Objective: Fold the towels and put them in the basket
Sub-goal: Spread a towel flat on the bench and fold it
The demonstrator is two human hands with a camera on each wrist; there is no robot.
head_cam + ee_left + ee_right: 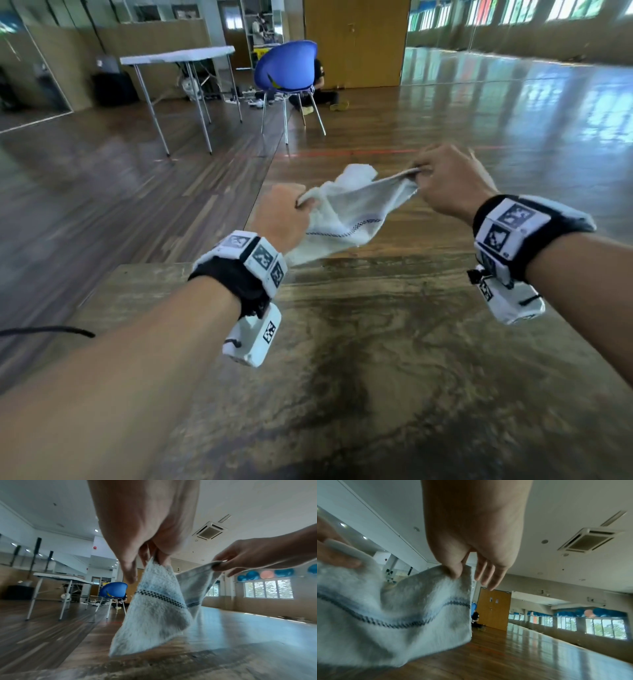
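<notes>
- Left grip: the left hand [281, 219] pinches one top corner of the towel [346, 219], fingers curled and clamped on the cloth.
- Right grip: the right hand [448, 181] pinches the opposite top corner between thumb and forefinger; the remaining fingers [485, 573] hang loose beside the cloth.
- Towel position: it hangs between the two hands above the bench [376, 342], at 12 o'clock from the person, top edge slack, lower edge just over the far end of the bench. A dark stitched band [159, 597] runs across it.
- Progress: judged early. The towel is lifted and partly spread; no crease is set yet. Remaining: fold it, then place it in the basket.
- Basket: not visible in any view; its location cannot be told.
- Count, task items: towels, one; baskets, none in view; folded towels, none in view.
- Count, surroundings: one blue chair [287, 68] at 12 o'clock, one folding table [178, 56] at 11 o'clock, one seated person [320, 87] behind the chair.
</notes>
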